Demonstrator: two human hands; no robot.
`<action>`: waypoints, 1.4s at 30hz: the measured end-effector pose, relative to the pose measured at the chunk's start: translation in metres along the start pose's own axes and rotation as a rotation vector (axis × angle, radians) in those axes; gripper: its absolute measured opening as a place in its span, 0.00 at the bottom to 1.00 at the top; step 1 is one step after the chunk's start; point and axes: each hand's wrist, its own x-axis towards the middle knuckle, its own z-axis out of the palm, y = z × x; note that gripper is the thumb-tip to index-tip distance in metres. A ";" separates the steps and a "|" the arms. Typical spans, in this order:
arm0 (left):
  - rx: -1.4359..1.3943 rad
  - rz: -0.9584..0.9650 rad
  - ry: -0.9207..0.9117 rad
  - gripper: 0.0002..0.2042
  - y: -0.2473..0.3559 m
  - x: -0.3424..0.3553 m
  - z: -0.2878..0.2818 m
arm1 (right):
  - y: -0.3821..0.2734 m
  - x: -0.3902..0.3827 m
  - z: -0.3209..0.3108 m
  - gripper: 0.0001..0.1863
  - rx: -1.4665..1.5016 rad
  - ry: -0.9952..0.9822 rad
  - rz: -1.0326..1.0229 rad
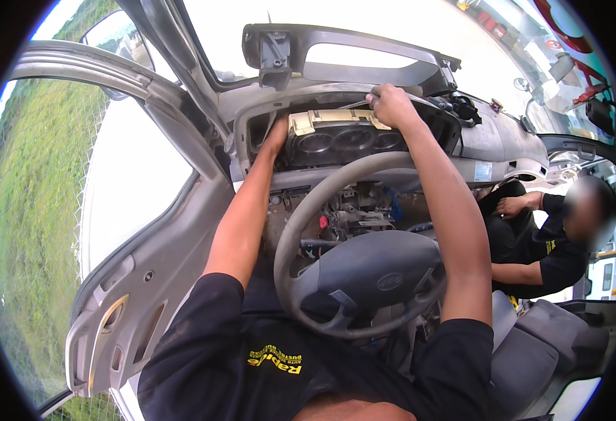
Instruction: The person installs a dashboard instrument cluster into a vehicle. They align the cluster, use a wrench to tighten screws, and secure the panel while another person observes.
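Observation:
An instrument cluster [353, 140] with round dials and a cream strip along its top sits in the opened dashboard recess. My left hand [276, 133] reaches in at the cluster's left side, its fingers hidden behind it. My right hand [388, 104] is at the top of the cluster, fingers curled on something I cannot make out. Below them is the steering wheel [302, 210], with exposed brackets and wiring [350, 210] behind it. A grey trim frame [266, 45] rests above the recess against the windscreen.
The open door [111, 316] is on my left, a fence and grass beyond it. A co-worker [546, 274] in a dark shirt bends at the passenger side, one hand on a black object. Grey seats [532, 337] are at lower right. Dark parts [462, 105] lie atop the dashboard.

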 end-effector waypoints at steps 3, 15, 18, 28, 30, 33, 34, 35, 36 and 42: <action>0.036 0.011 0.041 0.34 0.000 -0.001 -0.003 | -0.018 -0.006 -0.005 0.17 0.066 0.033 -0.047; 0.028 0.029 0.067 0.35 0.019 -0.003 -0.002 | -0.104 -0.009 -0.008 0.19 0.047 0.019 -0.420; -0.094 0.013 0.041 0.33 0.015 -0.005 -0.002 | -0.126 -0.007 -0.002 0.17 0.016 -0.020 -0.476; -0.116 0.029 0.042 0.33 0.030 -0.009 0.003 | -0.140 -0.006 0.009 0.10 0.047 0.103 -0.365; -0.078 0.004 0.022 0.33 0.032 -0.012 0.003 | -0.134 -0.010 0.001 0.11 0.050 0.113 -0.344; -0.038 -0.011 0.013 0.33 0.031 -0.013 0.002 | -0.133 -0.015 -0.009 0.12 0.075 0.117 -0.218; -0.028 -0.017 0.020 0.33 0.029 -0.015 0.000 | -0.133 -0.019 -0.011 0.13 0.089 0.139 -0.196; -0.021 -0.011 0.043 0.33 0.028 -0.014 0.000 | -0.132 -0.024 -0.013 0.13 0.102 0.160 -0.173; -0.016 -0.003 0.061 0.34 0.027 -0.013 0.003 | -0.130 -0.028 -0.015 0.13 0.112 0.182 -0.147; -0.081 -0.024 0.064 0.34 -0.004 0.006 0.011 | -0.103 -0.021 0.002 0.17 0.099 0.174 -0.028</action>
